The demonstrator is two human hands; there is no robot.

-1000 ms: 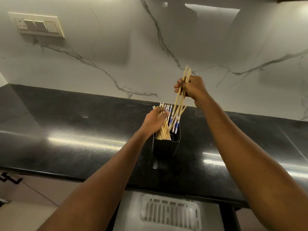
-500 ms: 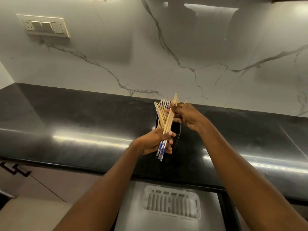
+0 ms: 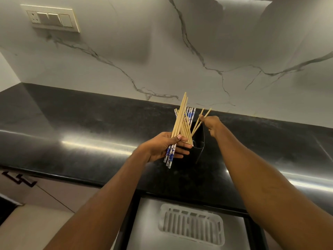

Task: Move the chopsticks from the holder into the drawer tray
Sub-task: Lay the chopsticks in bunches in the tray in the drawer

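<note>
While the dark worktop fills the middle of the view under a marble wall, an open drawer shows at the lower edge with a white slotted tray lying in it, nothing in the tray as far as can be seen. Above it stands the black holder, almost lost against the worktop. The left hand is clenched round a bundle of chopsticks, plain wooden ones fanning upward and blue-patterned ends poking out below the fingers. The right hand pinches two more sticks that slant down into the holder's mouth. A likely risk is that the fanned bundle slips, since the sticks are uneven and splayed (a loose grip would let one slide out onto the worktop or past the drawer). Lifting the pair at a slant could also tip the light holder, I judge. Whether the sticks standing behind the bundle are in the holder or in the left hand is hard to tell, the holder's inside is hidden, the right fingertips are turned away, and the drawer is cut off below.
</note>
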